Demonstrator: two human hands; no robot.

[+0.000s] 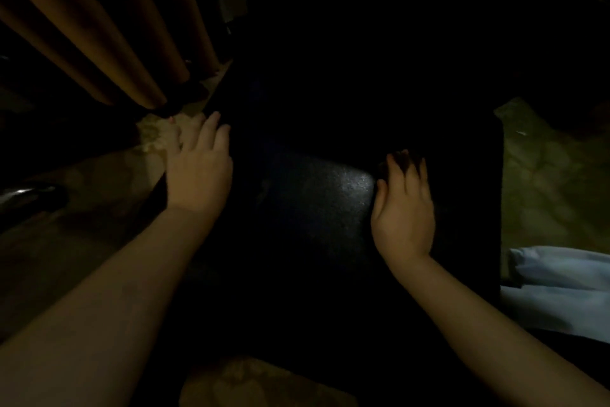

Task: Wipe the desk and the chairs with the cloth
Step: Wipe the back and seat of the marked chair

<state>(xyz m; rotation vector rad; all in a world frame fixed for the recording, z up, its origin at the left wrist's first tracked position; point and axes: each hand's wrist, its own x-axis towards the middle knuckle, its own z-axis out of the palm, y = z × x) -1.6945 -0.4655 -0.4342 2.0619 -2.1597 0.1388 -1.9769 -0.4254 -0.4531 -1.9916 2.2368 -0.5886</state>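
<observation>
L hand [198, 172] flat at dark surface's [323, 195] edge, prob. bracing; R hand [404, 205] pressing flat, cloth beneath unclear.

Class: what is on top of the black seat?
On the seat: left hand at the left edge, right hand flat further right. Whatever lies under the palms is hidden.

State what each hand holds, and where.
Left hand presses straight fingers on a pale crumpled cloth at the left edge of the black textured chair seat, no grip visible. Right hand lies flat, holding nothing.
</observation>
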